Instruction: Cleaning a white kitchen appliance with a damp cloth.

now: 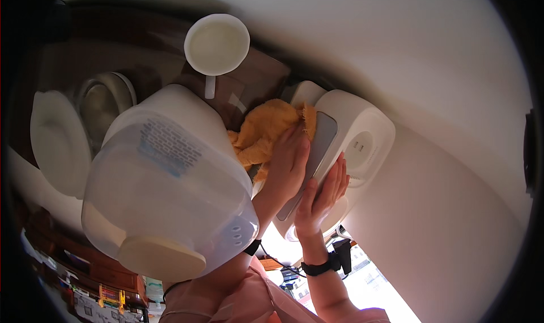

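An orange terry cloth (267, 127) is bunched under my left hand (289, 163), which presses it onto a white countertop appliance (378, 123) with a grey panel (325, 131). The left fingertips are partly hidden in the cloth's folds. My right hand (323, 195) lies along the panel's near edge, fingers extended over the white housing, steadying against it. A round recess with small markings shows in the housing beyond the right fingertips. Left of my left forearm stands a large translucent plastic container (170, 204) with a slotted part showing through and several small holes low on its side.
A white mug (217, 46) with its handle towards me stands on the dark tabletop (165, 53). At the far left are a white oval plastic piece (59, 144) and a round vessel (102, 106). A pale wall (442, 195) runs along the right side.
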`<state>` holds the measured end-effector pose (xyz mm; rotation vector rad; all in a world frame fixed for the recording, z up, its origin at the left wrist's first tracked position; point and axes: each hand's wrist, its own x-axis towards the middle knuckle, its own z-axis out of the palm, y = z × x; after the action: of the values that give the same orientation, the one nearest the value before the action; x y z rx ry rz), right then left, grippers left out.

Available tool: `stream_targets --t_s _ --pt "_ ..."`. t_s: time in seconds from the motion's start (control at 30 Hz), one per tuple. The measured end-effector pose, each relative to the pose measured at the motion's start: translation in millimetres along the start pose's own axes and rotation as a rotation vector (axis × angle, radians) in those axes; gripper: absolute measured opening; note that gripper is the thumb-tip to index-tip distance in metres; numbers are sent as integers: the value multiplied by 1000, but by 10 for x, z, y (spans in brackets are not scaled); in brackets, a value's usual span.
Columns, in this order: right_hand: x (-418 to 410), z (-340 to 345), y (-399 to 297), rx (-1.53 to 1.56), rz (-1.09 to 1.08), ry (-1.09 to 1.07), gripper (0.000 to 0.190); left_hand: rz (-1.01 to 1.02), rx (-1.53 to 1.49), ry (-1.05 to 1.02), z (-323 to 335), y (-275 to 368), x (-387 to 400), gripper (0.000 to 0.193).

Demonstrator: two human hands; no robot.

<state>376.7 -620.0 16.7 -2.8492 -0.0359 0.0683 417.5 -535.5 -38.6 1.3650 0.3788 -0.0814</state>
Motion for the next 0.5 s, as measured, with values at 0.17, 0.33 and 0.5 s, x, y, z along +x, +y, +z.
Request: stream_targets --t_s 0.17,0.33,0.5 --pt "16 -36 64 -28 13 6 54 -21 85 -158 -221 9 -441 44" --pt "17 -26 13 -17 14 5 54 15 56 -92 1 -13 -142 48" --pt "6 -5 23 -16 21 16 52 46 -101 -30 189 5 209 54"
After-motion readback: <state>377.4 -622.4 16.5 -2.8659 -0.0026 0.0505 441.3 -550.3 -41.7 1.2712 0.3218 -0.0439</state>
